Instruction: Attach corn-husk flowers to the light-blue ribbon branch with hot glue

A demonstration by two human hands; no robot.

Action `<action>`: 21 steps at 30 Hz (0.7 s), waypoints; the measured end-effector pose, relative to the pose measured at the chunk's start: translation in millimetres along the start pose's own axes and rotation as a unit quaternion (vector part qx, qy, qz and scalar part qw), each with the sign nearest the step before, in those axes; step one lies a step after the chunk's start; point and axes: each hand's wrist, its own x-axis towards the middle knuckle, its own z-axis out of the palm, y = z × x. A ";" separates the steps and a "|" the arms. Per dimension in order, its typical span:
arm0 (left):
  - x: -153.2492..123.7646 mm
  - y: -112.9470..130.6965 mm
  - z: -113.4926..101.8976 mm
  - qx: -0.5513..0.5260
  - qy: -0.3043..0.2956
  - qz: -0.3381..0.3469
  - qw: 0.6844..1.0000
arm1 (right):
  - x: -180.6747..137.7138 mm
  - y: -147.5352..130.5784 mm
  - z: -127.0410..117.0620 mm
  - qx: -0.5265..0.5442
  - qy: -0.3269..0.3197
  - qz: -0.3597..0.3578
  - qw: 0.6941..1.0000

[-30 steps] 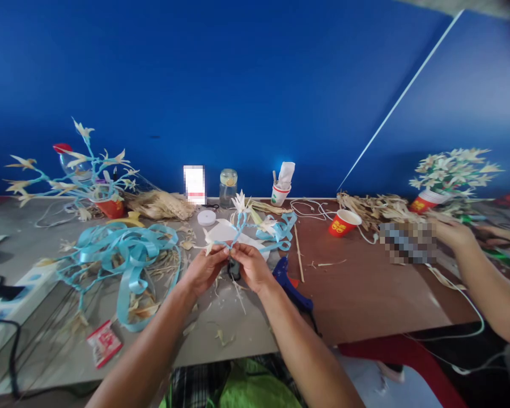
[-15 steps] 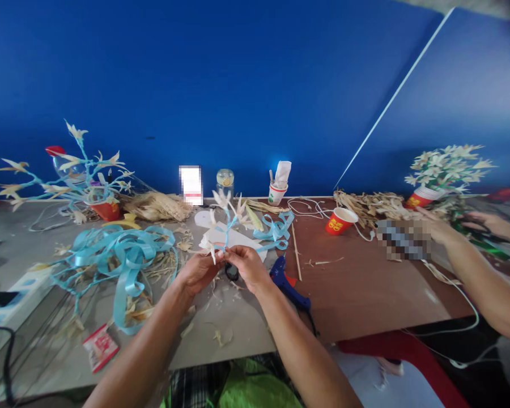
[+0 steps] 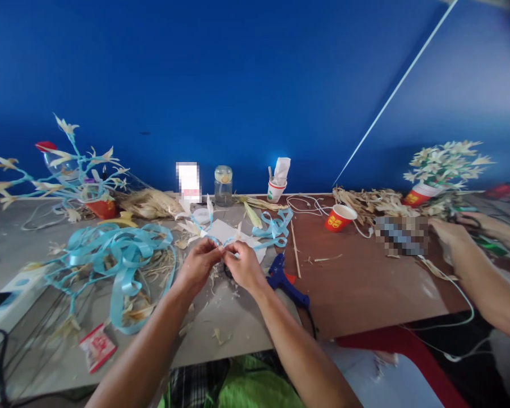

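My left hand is closed around the stem of a flower branch, made of pale corn-husk petals on a stem wrapped in light blue. Close against it, my right hand pinches the light blue ribbon at the stem, thumb and fingertips together. That ribbon runs off to the right into a loose bunch on the table. The point where ribbon and stem meet is partly covered by my fingers. White paper lies just behind my hands. A blue glue gun rests beside my right forearm.
At left are a ribbon heap, a power strip, a red packet and a potted flower arrangement. A red paper cup and jar stand farther back. Another person's hands work at right.
The flower branch has tipped from nearly upright to leaning left and lower. My hands stay together, with my right fingers still at the stem. The view has shifted slightly.
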 end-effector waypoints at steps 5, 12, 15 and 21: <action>-4.0 9.5 1.0 -0.097 -0.092 -0.036 0.990 | -4.4 -13.6 -8.1 -0.020 0.007 -0.033 0.999; -8.0 15.7 -2.0 -0.088 -0.111 -0.034 0.989 | -3.4 -28.6 -18.5 0.253 -0.132 0.031 0.958; -7.3 13.5 -2.3 -0.084 -0.108 -0.021 0.990 | -1.1 -29.5 -16.2 0.336 -0.149 0.076 0.927; -6.9 17.1 -0.9 -0.082 -0.100 -0.008 0.992 | 4.0 -28.3 -12.6 0.343 -0.143 0.093 0.924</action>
